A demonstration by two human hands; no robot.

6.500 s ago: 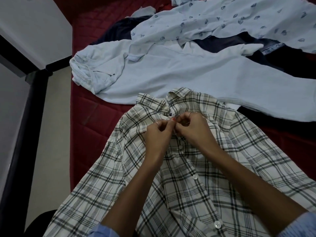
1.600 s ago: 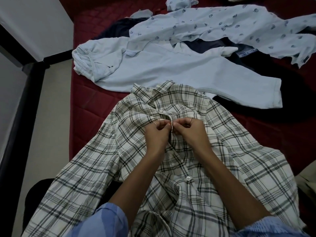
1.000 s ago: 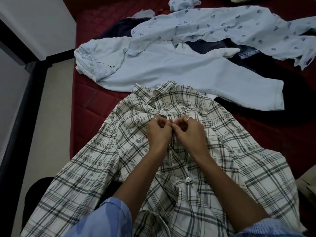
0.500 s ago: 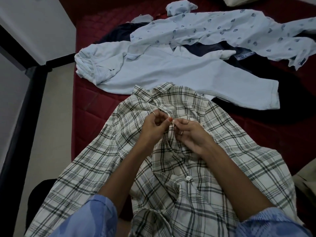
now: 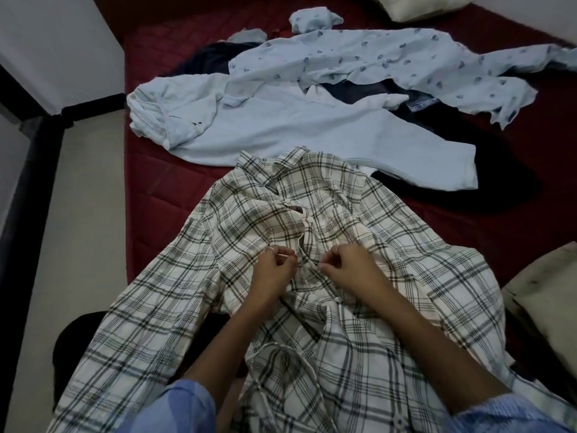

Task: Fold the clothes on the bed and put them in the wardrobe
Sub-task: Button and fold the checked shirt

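Note:
A white plaid shirt (image 5: 390, 245) lies face up on the dark red bed (image 5: 162, 195), collar away from me, its lower part hanging over the near edge. My left hand (image 5: 274, 270) pinches the left front edge of the shirt below a fastened button. My right hand (image 5: 346, 267) pinches the right front edge just across the placket. Behind it lie a plain light blue shirt (image 5: 281, 126) and a light blue printed shirt (image 5: 390, 57), both spread out unfolded.
Dark navy garments (image 5: 462, 120) lie under the blue shirts. A pillow (image 5: 421, 7) sits at the far right and a beige cushion (image 5: 549, 295) at the right edge. A black bed frame post (image 5: 28, 170) and pale floor (image 5: 81, 214) run along the left.
Both hands have moved down the shirt front from the button near the collar to a lower spot on the placket. That upper button now looks fastened.

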